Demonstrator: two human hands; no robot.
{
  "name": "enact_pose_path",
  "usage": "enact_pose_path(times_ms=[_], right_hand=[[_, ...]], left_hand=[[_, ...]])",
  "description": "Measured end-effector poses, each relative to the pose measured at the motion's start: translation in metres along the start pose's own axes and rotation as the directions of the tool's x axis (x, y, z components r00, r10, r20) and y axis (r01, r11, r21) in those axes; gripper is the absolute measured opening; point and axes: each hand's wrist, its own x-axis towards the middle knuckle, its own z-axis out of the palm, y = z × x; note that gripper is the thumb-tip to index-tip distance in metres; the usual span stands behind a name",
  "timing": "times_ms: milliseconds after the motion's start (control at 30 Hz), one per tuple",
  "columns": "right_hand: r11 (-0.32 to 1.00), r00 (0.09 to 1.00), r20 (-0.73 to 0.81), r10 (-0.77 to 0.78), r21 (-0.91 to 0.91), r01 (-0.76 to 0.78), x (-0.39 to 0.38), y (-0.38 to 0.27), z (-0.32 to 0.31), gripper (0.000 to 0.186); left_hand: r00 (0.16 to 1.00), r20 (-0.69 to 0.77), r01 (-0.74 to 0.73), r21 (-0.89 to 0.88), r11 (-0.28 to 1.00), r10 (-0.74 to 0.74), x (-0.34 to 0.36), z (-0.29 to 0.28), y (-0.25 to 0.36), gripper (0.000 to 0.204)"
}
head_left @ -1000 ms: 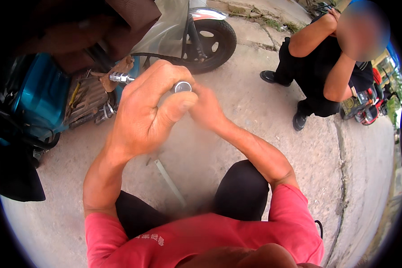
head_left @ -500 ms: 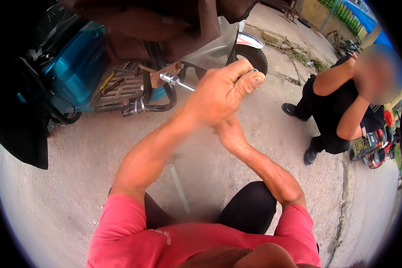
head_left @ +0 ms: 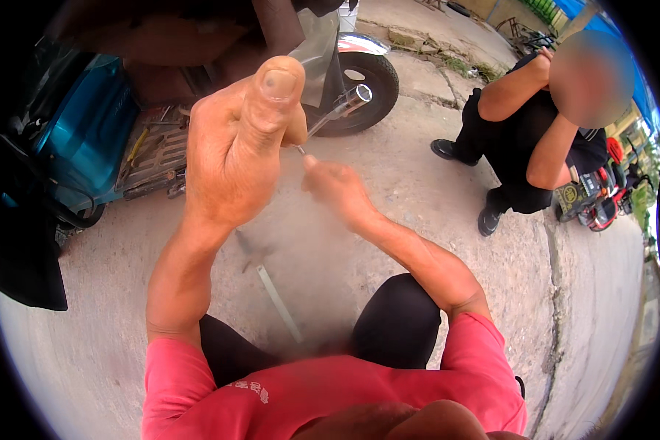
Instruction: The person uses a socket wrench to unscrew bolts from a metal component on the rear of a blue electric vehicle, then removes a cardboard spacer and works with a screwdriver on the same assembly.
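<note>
Wheel stands beyond the socket tool, another person rightward.

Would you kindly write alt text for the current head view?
A person's left hand holds a metal socket wrench, the right hand close by. Beyond are a wheel and blue bodywork; another person squats at right.

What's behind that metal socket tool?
Behind the visible end of the metal socket tool is a black-tyred wheel. The left hand seems to hide more of it, so what lies behind there can't be seen.
</note>
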Motion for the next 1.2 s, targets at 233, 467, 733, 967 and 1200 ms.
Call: enact_pose_path(times_ms=[233, 467, 733, 967, 1200], right_hand=[[0.99, 0.998, 0.033, -0.052, -0.127, 0.055, 0.002, 0.002, -0.005, 0.07], [0.942, 0.935, 0.175, -0.308, -0.086, 0.326, 0.019, 0.021, -0.013, 0.066], [0.928, 0.947, 0.254, -0.198, 0.36, 0.098, 0.022, 0.03, -0.01, 0.051], [0.597, 0.852, 0.52, -0.058, 0.702, -0.387, -0.013, 0.021, 0.021, 0.048], [0.478, 0.845, 0.529, -0.081, 0.764, -0.433, -0.026, 0.013, 0.037, 0.043]], left_hand=[[0.974, 0.102, 0.207, -0.055, 0.977, -0.201, 0.005, 0.001, 0.006, 0.086], [0.998, -0.037, 0.048, -0.061, 0.997, -0.05, 0.006, 0.027, -0.012, 0.051], [0.952, 0.172, 0.254, 0.02, 0.967, -0.254, 0.02, 0.07, -0.035, 0.04], [0.857, 0.392, 0.286, 0.177, 0.942, -0.334, 0.055, 0.084, -0.064, 0.034], [0.723, 0.531, 0.381, 0.227, 0.896, -0.442, 0.065, 0.081, -0.066, 0.033]])
